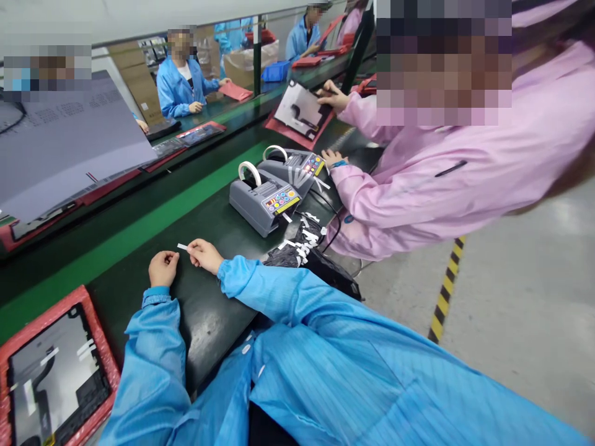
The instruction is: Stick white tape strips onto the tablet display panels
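Between the fingertips of my right hand is a short strip of white tape, its free end pointing toward my left hand. My left hand is close beside it above the dark green bench, fingers curled and pressed together; whether they hold anything is hidden. At the lower left, a display panel with several white tape strips stuck on it lies on red bubble wrap. Past my right hand stands a grey tape dispenser, a strip of tape sticking out of its front.
A second tape dispenser stands behind the first. Tape scraps lie on a black bag at the bench edge. A co-worker in a pink coat handles another panel. A large grey sheet leans at the left. More workers sit across the line.
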A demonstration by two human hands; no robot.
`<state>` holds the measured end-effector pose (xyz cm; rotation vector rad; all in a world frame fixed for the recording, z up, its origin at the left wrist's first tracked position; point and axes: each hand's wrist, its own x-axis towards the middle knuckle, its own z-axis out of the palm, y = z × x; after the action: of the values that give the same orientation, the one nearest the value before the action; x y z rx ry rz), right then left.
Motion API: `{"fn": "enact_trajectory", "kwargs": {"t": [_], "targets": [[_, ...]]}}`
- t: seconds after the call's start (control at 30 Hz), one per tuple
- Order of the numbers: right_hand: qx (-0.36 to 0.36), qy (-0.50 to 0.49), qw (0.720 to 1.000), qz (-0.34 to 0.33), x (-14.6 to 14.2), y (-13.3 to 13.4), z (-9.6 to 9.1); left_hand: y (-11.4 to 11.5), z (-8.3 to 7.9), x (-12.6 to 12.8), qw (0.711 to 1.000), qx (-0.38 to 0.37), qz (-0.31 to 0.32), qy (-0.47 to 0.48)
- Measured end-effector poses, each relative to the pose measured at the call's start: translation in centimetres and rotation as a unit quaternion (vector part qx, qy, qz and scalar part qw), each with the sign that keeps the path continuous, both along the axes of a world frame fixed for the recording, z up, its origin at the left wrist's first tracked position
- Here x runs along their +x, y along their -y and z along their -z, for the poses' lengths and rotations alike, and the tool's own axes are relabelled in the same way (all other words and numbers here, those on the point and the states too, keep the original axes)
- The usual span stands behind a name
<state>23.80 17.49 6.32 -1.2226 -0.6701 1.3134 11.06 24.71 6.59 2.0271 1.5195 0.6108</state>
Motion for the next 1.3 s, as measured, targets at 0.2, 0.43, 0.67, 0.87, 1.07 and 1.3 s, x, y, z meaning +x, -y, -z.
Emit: {"fn": "enact_trajectory", "kwargs": {"t": [0.2, 0.43, 0.67, 0.87, 1.07, 1.3], "targets": [[-0.006, -0.002, 1.000, 0.000, -0.14, 0.20, -0.20, 0.07, -0.11, -0.04, 1.000, -0.001, 0.006, -0.004], [-0.018, 0.005, 1.000, 0.002, -0.33, 0.41, -0.45, 0.09, 0.17, -0.23, 1.000, 0.011, 0.013, 0.000], [-0.016, 0.015, 1.000, 0.003, -0.39, 0.33, -0.26, -0.14, 0.66, -0.50, 1.000, 0.017, 0.021, 0.002], [-0.013, 0.018, 1.000, 0.002, -0.53, 0.61, -0.55, 0.02, 0.73, -0.48, 1.000, 0.014, 0.017, -0.003], [-0.017, 0.021, 1.000, 0.003, -0.66, 0.64, -0.41, 0.13, 0.55, -0.42, 1.000, 0.009, 0.018, -0.006], [-0.011, 0.019, 1.000, 0.000, -0.59, 0.49, -0.15, 0.20, 0.24, -0.31, 1.000, 0.002, 0.015, -0.012]]}}
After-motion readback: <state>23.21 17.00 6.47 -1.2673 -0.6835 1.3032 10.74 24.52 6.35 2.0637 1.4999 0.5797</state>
